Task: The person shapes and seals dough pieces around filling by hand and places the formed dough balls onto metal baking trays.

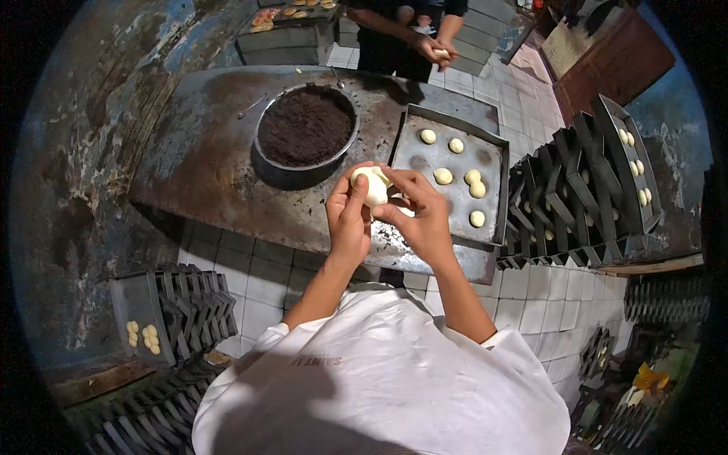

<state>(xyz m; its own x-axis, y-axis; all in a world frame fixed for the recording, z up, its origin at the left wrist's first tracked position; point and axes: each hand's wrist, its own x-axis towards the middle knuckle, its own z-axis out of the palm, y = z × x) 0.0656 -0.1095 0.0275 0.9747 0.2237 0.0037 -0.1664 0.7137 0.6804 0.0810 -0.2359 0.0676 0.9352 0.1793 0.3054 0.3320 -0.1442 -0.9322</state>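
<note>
Pale dough [375,194] is held up between my two hands, over the front edge of the metal table [220,189]. My left hand [349,216] wraps round its left side with the thumb on top. On the right side, my right hand [421,216] pinches the dough with thumb and fingers. Just beyond my hands stands a round bowl full of dark crumbly filling [307,125]. To the right lies a metal tray [497,182] with several dough balls, two of them touching [475,183].
Across the table a person's hands [440,53] hold a small pale piece. Stacked trays [569,189] rise at the right, with more at the lower left [189,311]. Two spoons [250,108] lie near the bowl. Baked items [265,18] sit at the back left.
</note>
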